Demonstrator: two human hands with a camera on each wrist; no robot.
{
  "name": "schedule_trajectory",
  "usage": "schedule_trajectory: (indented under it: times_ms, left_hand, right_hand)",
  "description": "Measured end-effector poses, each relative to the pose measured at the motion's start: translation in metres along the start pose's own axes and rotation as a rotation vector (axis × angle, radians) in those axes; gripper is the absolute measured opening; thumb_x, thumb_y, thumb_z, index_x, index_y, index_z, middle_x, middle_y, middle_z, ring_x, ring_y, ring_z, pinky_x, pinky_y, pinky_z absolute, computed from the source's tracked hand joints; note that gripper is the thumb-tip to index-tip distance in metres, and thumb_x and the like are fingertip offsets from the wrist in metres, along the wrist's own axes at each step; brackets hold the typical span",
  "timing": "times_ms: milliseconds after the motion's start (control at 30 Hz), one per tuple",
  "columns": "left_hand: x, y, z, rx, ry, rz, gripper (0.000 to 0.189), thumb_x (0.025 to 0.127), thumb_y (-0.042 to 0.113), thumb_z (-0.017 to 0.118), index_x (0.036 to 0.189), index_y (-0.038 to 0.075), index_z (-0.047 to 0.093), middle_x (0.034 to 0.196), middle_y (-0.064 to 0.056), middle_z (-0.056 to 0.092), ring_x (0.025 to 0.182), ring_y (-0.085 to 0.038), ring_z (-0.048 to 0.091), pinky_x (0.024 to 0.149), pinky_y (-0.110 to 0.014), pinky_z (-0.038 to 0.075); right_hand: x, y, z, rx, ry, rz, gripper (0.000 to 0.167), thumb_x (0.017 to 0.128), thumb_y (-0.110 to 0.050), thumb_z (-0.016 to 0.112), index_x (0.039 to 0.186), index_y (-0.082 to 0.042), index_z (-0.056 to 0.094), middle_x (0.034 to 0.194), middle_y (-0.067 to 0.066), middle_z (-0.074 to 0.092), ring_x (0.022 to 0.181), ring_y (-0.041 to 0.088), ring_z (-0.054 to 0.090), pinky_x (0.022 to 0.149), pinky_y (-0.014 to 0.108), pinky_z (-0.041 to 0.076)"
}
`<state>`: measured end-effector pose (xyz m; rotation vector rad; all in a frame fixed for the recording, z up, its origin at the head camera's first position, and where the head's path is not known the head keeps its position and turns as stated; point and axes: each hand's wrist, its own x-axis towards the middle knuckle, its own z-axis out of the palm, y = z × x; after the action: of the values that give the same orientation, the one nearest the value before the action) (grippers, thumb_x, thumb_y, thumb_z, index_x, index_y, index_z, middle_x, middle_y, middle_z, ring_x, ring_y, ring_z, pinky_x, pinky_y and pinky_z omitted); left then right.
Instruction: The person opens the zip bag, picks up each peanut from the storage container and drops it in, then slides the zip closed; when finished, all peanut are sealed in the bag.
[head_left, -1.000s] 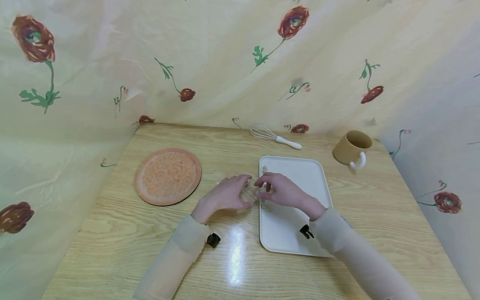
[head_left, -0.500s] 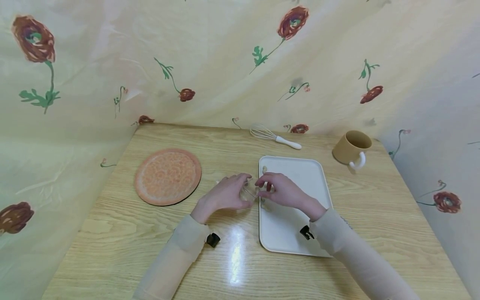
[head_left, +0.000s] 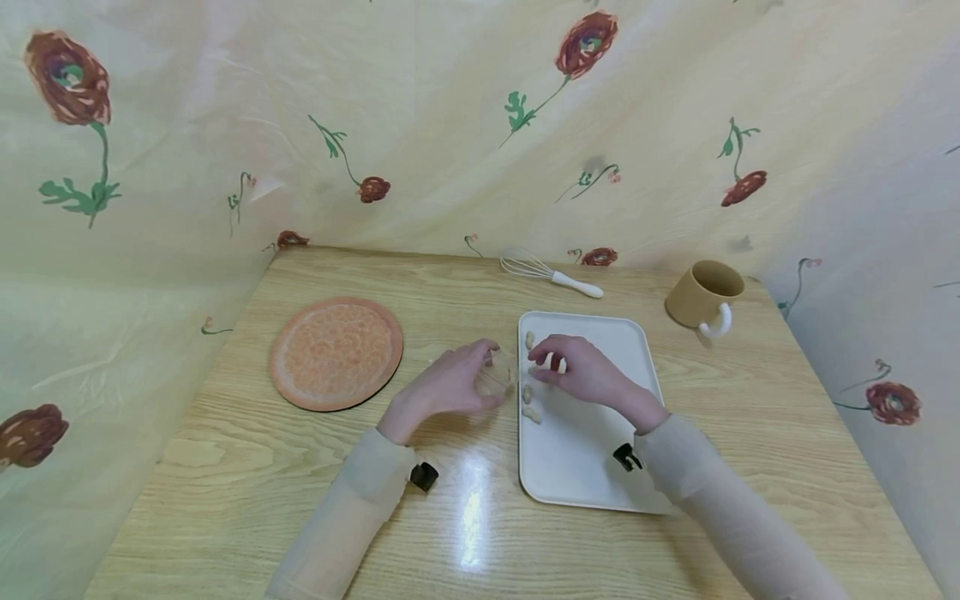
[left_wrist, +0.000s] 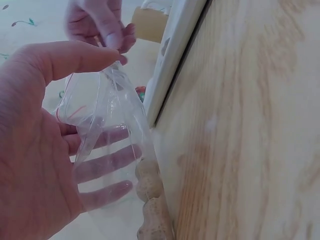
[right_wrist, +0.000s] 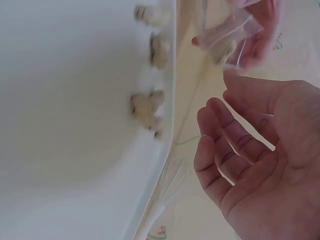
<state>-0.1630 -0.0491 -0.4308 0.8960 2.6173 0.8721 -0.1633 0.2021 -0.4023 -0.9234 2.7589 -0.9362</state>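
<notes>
My left hand holds a clear zip-top plastic bag, the thumb at its upper edge and the fingers spread behind it. In the left wrist view unshelled peanuts lie low inside the bag. My right hand hovers above the left side of a white tray, close to the bag's mouth. Its fingers bend loosely, and nothing shows between them in the right wrist view. Several peanuts lie along the tray's left rim.
A round orange mat lies to the left. Behind the tray is a white-handled whisk, and a tan mug with a white handle stands at the back right. A flowered cloth hangs behind the wooden table.
My right hand has shifted right, away from the bag and further over the tray, so more of the peanuts there show. The left hand has stayed nearly in place with the bag.
</notes>
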Motion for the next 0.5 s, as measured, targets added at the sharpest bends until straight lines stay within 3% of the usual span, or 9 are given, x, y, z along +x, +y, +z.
schedule_trajectory:
  times_ms: [367,500]
  left_hand:
    - [-0.001,-0.002,-0.006,-0.018,-0.011,0.004,0.080,0.086,0.038,0.076,0.148,0.007,0.036,0.137,-0.012,0.058,0.129,-0.026,0.052,0.109,-0.048,0.037]
    - [-0.002,-0.002,-0.007,-0.020,-0.018,-0.008,0.080,0.086,0.039,0.075,0.149,0.008,0.036,0.139,-0.012,0.057,0.130,-0.025,0.052,0.110,-0.049,0.035]
  right_hand:
    - [-0.013,0.033,-0.020,-0.112,-0.089,0.184,0.025,0.086,-0.001,0.074,0.110,0.003,0.069,0.099,0.013,0.067,0.079,0.023,0.060,0.072,0.037,0.051]
    - [-0.014,0.039,-0.021,-0.134,-0.108,0.215,0.028,0.085,-0.002,0.075,0.112,0.002,0.069,0.099,0.013,0.067,0.079,0.024,0.060,0.072,0.037,0.052]
